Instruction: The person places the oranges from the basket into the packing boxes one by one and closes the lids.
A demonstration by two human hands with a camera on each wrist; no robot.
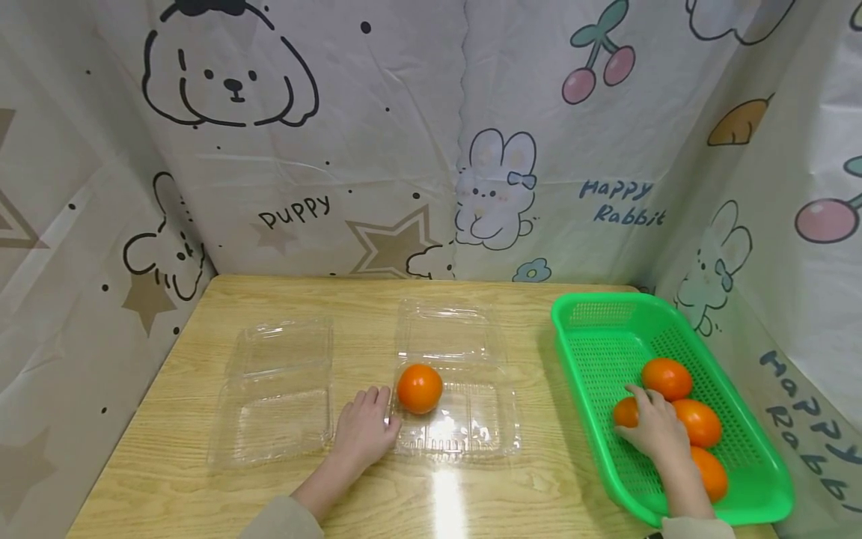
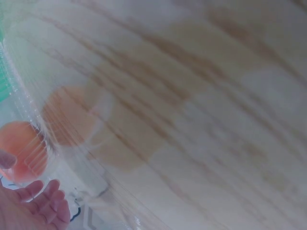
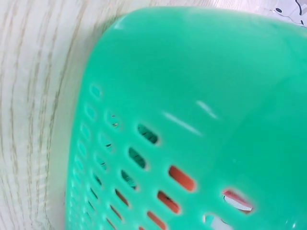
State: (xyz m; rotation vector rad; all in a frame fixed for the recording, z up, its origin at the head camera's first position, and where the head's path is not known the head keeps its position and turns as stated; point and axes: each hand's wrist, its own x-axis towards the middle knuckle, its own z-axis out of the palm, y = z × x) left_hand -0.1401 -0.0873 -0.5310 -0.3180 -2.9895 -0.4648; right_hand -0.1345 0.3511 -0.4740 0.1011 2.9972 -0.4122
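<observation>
One orange (image 1: 420, 388) sits in the left part of the base of an open clear plastic clamshell box (image 1: 481, 442). My left hand (image 1: 367, 427) is at that box's left edge, its fingers loosely bent beside the orange; the left wrist view shows the same hand (image 2: 36, 206) with thumb and fingers apart. In the green basket (image 1: 579, 374) on the right, my right hand (image 1: 656, 430) grips an orange (image 1: 625, 412) between thumb and fingers. Other oranges (image 1: 667, 378) lie around that hand. The basket wall (image 3: 192, 96) hides the right hand in the right wrist view.
A second open clear clamshell box (image 1: 283, 419) lies on the left of the wooden table (image 1: 364, 329). Printed cloth (image 1: 404, 150) hangs around the back and sides. The basket's raised rim (image 1: 572, 397) stands between the right hand and the middle box.
</observation>
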